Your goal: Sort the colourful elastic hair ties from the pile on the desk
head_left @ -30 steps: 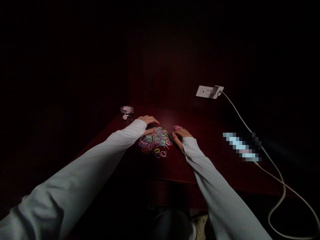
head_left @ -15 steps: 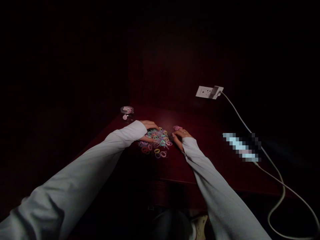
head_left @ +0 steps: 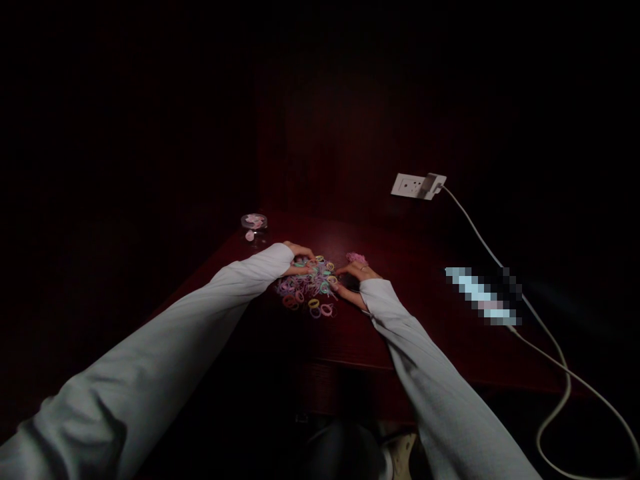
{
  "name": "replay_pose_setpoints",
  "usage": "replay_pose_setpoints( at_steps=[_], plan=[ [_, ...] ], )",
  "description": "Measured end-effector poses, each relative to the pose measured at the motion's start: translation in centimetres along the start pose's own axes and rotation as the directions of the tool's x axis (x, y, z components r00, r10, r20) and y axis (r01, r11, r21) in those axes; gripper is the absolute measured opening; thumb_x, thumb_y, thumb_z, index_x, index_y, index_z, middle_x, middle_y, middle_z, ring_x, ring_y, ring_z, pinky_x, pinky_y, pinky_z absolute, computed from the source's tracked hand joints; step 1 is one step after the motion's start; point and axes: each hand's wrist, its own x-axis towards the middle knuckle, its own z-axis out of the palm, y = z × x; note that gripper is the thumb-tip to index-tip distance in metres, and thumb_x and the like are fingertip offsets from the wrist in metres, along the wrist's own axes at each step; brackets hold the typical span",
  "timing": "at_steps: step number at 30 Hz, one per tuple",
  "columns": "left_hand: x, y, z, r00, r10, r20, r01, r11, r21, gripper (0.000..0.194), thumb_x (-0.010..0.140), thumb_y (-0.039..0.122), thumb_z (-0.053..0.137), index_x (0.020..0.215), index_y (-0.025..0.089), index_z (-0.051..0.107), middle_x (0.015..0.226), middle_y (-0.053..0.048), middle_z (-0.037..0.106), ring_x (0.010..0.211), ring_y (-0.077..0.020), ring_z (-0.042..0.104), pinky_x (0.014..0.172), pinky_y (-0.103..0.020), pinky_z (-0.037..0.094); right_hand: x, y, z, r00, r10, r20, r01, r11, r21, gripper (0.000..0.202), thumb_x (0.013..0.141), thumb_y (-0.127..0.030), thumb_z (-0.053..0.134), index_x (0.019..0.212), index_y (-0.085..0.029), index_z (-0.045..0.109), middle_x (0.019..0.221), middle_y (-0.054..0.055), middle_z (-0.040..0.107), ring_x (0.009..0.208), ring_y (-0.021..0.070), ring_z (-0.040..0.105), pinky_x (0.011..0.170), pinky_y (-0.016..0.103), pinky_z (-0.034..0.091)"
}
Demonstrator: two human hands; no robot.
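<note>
A pile of small coloured hair ties (head_left: 313, 283) lies on the dark red table (head_left: 345, 340). At the pile's upper left, my left hand (head_left: 300, 259) reaches in with thumb and fingers apart, its fingertips among the ties. From the right, my right hand (head_left: 355, 279) touches the pile's edge, thumb and forefinger apart around a pale ring-shaped tie. Whether either hand grips a tie is too small to tell. A pink bunched thing (head_left: 357, 258) sits just beyond my right hand. A yellow tie (head_left: 313, 304) and a pink one lie at the near edge.
A clear jar (head_left: 254, 227) with pink pieces on its lid stands at the back left. On the right lies a blurred phone-like object (head_left: 480, 295) with a white cable (head_left: 543, 333) running to a charger in the wall socket (head_left: 413, 187).
My right hand has moved left into the edge of the pile, and its finger and thumb have spread. My left hand has shifted slightly left, its thumb nearer its fingers.
</note>
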Motion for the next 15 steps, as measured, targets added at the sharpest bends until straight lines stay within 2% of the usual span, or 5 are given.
replay_pose_setpoints(
  at_steps=[4,7,10,15],
  plan=[
    [0.2,0.2,0.2,0.997,-0.062,-0.047,0.061,0.998,-0.035,0.035,0.088,0.048,0.075,0.107,0.019,0.082,0.076,0.0,0.071,0.068,-0.014,0.059,0.065,-0.023,0.043,0.2,-0.1,0.7,0.997,-0.075,-0.014,0.075,0.997,0.026,0.041,0.088,-0.047,0.079,0.125,-0.031,0.073,0.123,0.005,0.074,0.113,0.023,0.07,0.105,0.039,0.056],
    [-0.1,0.4,0.0,0.997,-0.045,-0.063,0.041,0.996,-0.075,0.036,0.091,0.047,0.071,0.112,0.02,0.081,0.086,-0.003,0.076,0.076,-0.0156,0.064,0.068,-0.024,0.047,0.5,-0.1,1.7,0.991,-0.116,-0.069,0.117,0.993,0.019,0.051,0.085,-0.048,0.083,0.131,-0.03,0.072,0.138,0.008,0.067,0.125,0.0259,0.065,0.111,0.043,0.054],
    [-0.3,0.4,0.0,0.996,-0.052,-0.075,0.044,0.993,-0.105,0.037,0.093,0.048,0.069,0.113,0.019,0.08,0.094,-0.006,0.079,0.08,-0.0171,0.066,0.069,-0.025,0.05,0.7,-0.2,2.5,0.989,-0.125,-0.077,0.127,0.991,0.031,0.06,0.083,-0.047,0.085,0.137,-0.027,0.07,0.141,0.011,0.065,0.129,0.028,0.064,0.113,0.045,0.053],
    [0.1,0.1,0.1,0.993,-0.057,-0.099,0.051,0.997,-0.061,0.035,0.093,0.05,0.069,0.107,0.02,0.082,0.09,-0.005,0.08,0.078,-0.0172,0.069,0.069,-0.026,0.048,0.9,-0.3,2.9,0.989,-0.149,-0.023,0.151,0.983,0.103,0.053,0.089,-0.042,0.079,0.138,-0.025,0.068,0.138,0.011,0.068,0.128,0.026,0.066,0.114,0.043,0.053]
  ],
)
